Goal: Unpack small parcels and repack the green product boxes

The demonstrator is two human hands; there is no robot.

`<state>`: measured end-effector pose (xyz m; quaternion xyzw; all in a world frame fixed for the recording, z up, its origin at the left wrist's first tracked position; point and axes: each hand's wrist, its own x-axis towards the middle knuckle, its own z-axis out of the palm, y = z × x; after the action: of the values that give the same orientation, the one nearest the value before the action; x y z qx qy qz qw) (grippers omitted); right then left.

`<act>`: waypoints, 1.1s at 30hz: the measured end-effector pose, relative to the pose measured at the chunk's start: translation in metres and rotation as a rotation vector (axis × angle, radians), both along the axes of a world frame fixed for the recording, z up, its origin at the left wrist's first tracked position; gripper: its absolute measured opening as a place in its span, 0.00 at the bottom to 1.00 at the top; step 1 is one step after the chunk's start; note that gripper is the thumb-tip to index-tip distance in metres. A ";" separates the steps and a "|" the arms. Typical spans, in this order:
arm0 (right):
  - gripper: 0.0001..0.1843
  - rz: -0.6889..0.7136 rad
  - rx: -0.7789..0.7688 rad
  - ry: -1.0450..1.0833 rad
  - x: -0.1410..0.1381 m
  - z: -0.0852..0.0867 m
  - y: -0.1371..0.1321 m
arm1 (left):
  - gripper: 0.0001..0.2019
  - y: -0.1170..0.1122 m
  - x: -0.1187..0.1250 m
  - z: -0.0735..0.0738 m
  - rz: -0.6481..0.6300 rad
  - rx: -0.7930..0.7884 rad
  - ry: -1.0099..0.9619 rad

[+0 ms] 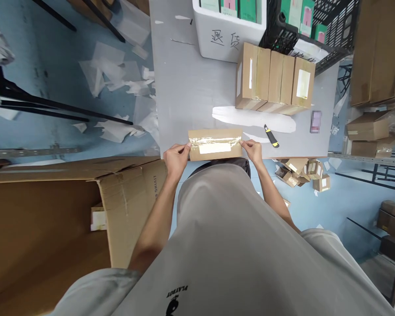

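A small brown cardboard box (215,144), sealed with clear tape and bearing a white label, rests at the near edge of the grey table (184,87). My left hand (175,159) grips its left end with curled fingers. My right hand (253,150) holds the right end the same way. A black and yellow utility knife (271,135) lies on the table just right of the box. Beyond it stand three taped cardboard boxes (274,81) in a row.
A white foam bin (228,37) and a black crate (329,26) with green and pink packs sit at the far end. A large open carton (52,219) stands at my left. Paper scraps and small boxes (299,171) litter the blue floor.
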<state>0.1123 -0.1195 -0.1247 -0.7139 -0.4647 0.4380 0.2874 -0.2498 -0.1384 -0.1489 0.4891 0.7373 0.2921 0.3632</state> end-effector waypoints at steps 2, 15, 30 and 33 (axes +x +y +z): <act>0.39 -0.017 -0.026 0.020 -0.001 -0.007 -0.003 | 0.14 0.000 0.003 -0.004 0.000 -0.027 0.016; 0.31 0.069 -0.120 0.022 0.025 -0.071 -0.046 | 0.30 -0.036 -0.006 -0.051 -0.059 -0.332 -0.094; 0.29 0.113 -0.107 0.110 0.009 -0.046 -0.035 | 0.35 -0.015 -0.005 -0.038 -0.099 -0.133 -0.389; 0.39 0.094 -0.032 0.103 0.006 -0.029 -0.022 | 0.34 -0.003 -0.006 -0.030 -0.055 -0.102 -0.360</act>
<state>0.1185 -0.1418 -0.1533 -0.6725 -0.4753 0.4942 0.2787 -0.2559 -0.1417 -0.1787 0.4301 0.6604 0.3272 0.5213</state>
